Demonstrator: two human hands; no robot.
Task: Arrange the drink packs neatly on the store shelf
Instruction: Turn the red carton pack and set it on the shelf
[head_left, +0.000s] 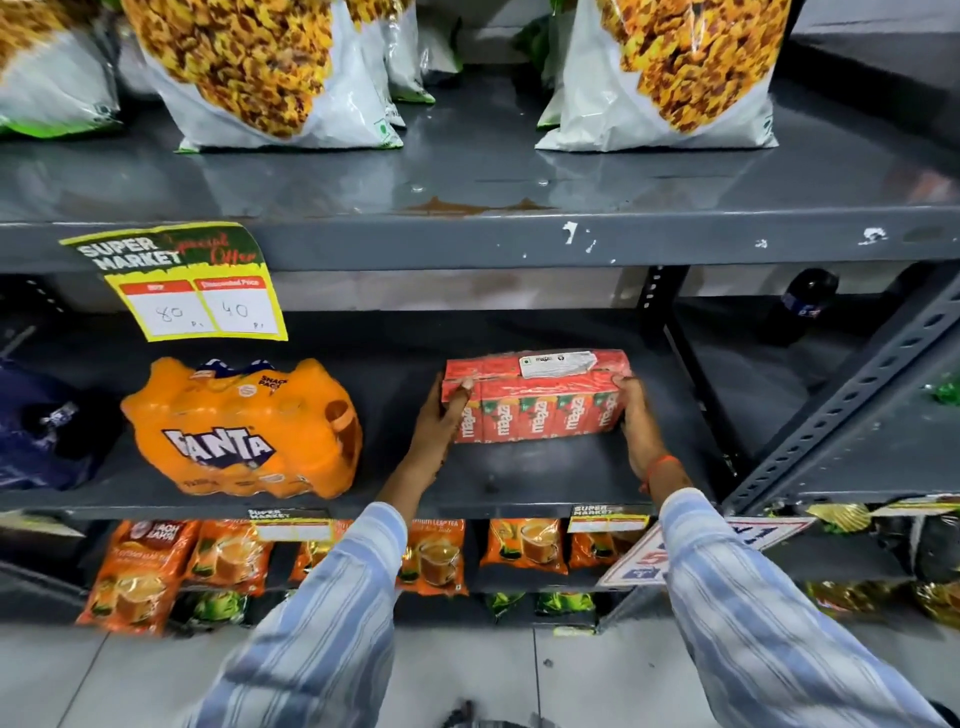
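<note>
A red shrink-wrapped pack of Maaza juice cartons (537, 397) sits on the dark middle shelf (519, 483), right of centre. My left hand (439, 421) grips its left end and my right hand (636, 421) grips its right end. An orange Fanta bottle pack (241, 426) stands to the left on the same shelf, apart from the red pack. A dark blue pack (41, 426) lies at the far left edge, partly cut off.
Large snack bags (260, 73) stand on the upper shelf. A yellow price sign (192, 286) hangs from its front edge. A dark bottle (802, 306) stands in the right bay behind a slotted upright (670, 332). Orange tea pouches (436, 556) fill the shelf below.
</note>
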